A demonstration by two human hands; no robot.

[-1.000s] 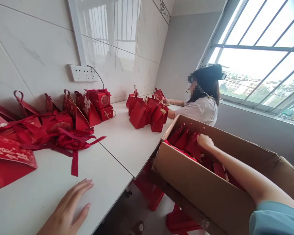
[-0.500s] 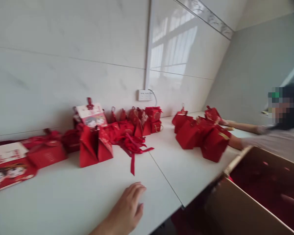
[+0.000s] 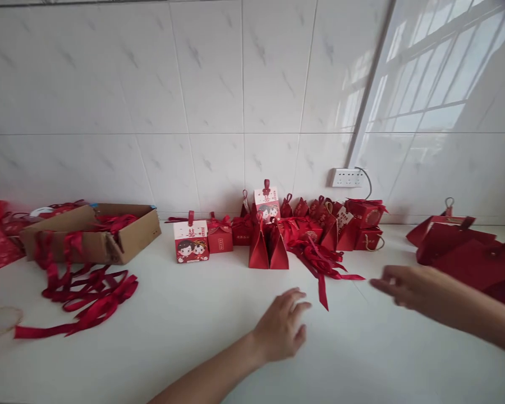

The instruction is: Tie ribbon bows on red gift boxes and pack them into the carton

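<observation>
Left of the right hand (image 3: 406, 287) (pinching? can't tell), tangled red satin ribbons (image 3: 322, 262) trail toward its fingertips, left hand (image 3: 280, 330) with fingers apart.

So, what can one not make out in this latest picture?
Head view: floor of the cardboard box, hidden by walls and ribbons.
Head view: fingers of the right hand, blurred.
Head view: red bags, cut off by the right edge, partly behind the right forearm.
Head view: lettering on the red box, too small.

Right hand (image 3: 404, 287) near red ribbons (image 3: 318, 261)
</observation>
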